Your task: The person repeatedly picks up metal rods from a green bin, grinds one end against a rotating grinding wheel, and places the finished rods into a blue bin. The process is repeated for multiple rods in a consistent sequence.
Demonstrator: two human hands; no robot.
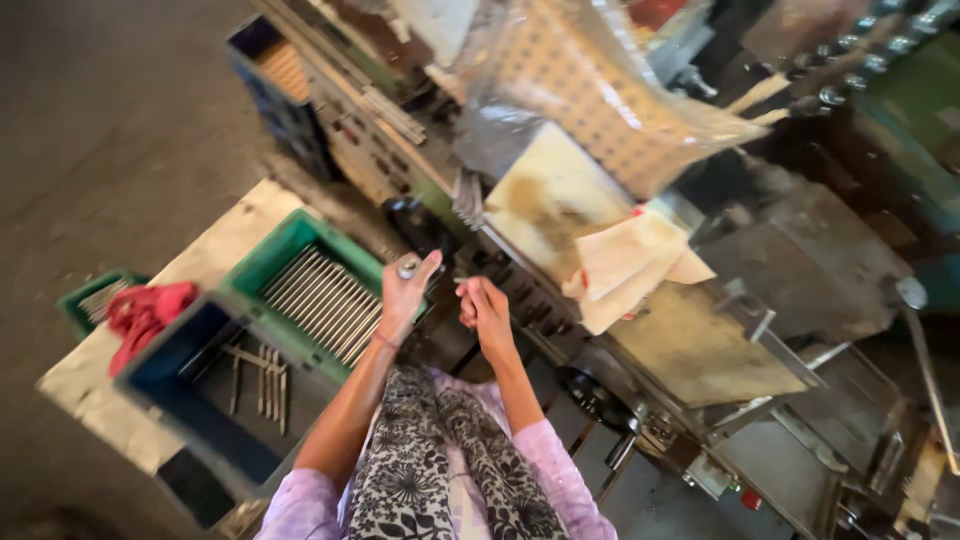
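Hands raised side by side before the dark machine [560, 300], close but not touching. Left hand [405, 295] pinching a small round metal piece [408, 267] between thumb and fingertips, above the corner of the green crate [262, 262] of long metal rods [325, 300]. Right hand [485, 308] curled into a loose fist, contents impossible to make out. Blue crate [175, 365] with a few rods to the left, red cloth [145, 312] beside it. Cream cloth [625, 262] draped on the machine top.

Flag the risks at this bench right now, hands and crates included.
Left hand pinches a small round metal piece at its fingertips over the green crate of rods; a loose grip could drop it among them. Right hand sits close to the machine's edge. Motion blur hides detail.
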